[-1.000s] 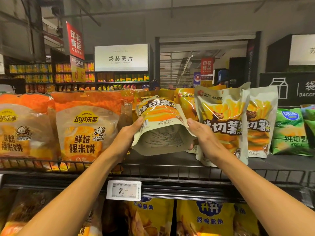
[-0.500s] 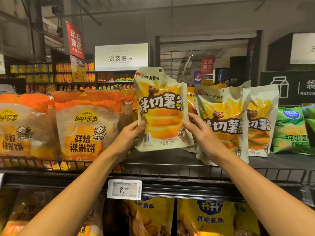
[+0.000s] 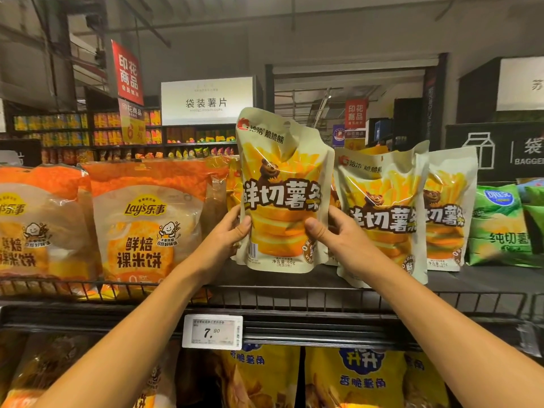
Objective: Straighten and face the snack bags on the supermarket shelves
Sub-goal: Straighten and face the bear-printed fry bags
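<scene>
A cream and yellow fries snack bag (image 3: 282, 189) with a bear on it stands upright on the top shelf, front facing me. My left hand (image 3: 228, 235) grips its left edge and my right hand (image 3: 332, 234) grips its right edge, thumbs on the front. To its right stand two more bags of the same kind, one (image 3: 385, 207) leaning slightly forward and another (image 3: 449, 213) behind it. Orange Lay's rice-cracker bags (image 3: 147, 222) fill the shelf to the left.
A low wire rail (image 3: 294, 298) runs along the shelf's front edge, with a 7.90 price tag (image 3: 212, 331) under it. Green snack bags (image 3: 500, 225) lie at the far right. Yellow bags (image 3: 353, 378) fill the shelf below. Other aisles and hanging signs show behind.
The bag was tipped back with its bottom toward me; both hands raised it upright, turned its front to me and brought it forward on the shelf.
</scene>
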A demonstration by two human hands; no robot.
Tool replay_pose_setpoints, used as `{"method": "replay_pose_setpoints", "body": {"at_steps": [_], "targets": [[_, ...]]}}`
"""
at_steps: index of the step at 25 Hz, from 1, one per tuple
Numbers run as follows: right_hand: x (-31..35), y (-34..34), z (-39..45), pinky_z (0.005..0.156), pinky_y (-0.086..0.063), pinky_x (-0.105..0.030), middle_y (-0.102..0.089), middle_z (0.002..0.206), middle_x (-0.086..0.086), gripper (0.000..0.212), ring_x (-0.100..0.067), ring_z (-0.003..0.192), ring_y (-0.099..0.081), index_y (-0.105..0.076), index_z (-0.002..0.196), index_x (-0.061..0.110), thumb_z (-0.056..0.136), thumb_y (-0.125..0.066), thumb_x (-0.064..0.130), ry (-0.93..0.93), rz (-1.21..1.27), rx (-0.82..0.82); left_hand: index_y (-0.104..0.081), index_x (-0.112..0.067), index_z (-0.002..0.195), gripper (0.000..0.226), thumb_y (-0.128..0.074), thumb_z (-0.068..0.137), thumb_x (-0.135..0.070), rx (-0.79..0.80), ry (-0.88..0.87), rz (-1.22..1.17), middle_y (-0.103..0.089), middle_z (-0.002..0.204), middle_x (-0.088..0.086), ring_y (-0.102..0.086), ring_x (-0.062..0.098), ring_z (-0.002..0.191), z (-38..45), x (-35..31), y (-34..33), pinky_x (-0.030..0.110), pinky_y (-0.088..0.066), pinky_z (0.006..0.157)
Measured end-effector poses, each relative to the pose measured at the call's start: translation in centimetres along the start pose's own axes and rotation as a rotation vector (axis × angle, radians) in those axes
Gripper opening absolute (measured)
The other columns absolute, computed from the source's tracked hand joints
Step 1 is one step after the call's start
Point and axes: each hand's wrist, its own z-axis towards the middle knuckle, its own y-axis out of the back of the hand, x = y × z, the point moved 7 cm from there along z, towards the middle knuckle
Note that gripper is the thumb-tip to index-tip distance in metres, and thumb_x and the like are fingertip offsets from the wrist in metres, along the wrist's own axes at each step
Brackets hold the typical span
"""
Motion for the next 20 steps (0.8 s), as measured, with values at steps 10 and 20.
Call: {"method": "replay_pose_setpoints", "body": {"at_steps": [10,20], "targets": [[-1.1,-0.6,-0.1,0.100,-0.047,-0.025,-0.061,0.131,0.018,0.073,0.001,0.119,-0.057,-0.048,0.140,0.032,0.079,-0.064,0.069,-0.064,-0.107,0.101,-0.049,-0.035,0.133,0.088,-0.082,0.058,-0.066,0.048,0.021,0.154,-0.066,0.126,-0.016,-0.062,0.006,0.117,-0.3,0.2,-0.4,0.022,-0.051,0.093],[-2.5,-0.4,0.3,0.096,-0.053,-0.033,-0.068,0.118,0.013,0.080,-0.008,0.110,-0.065,-0.056,0.125,0.029,0.059,-0.075,0.069,-0.152,-0.192,0.072,-0.040,-0.037,0.137,0.093,-0.084,0.057,-0.056,0.042,0.144,0.280,-0.062,0.130,-0.014,-0.062,0.007,0.117,0.1,1.9,0.1,0.046,-0.051,0.101]]}}
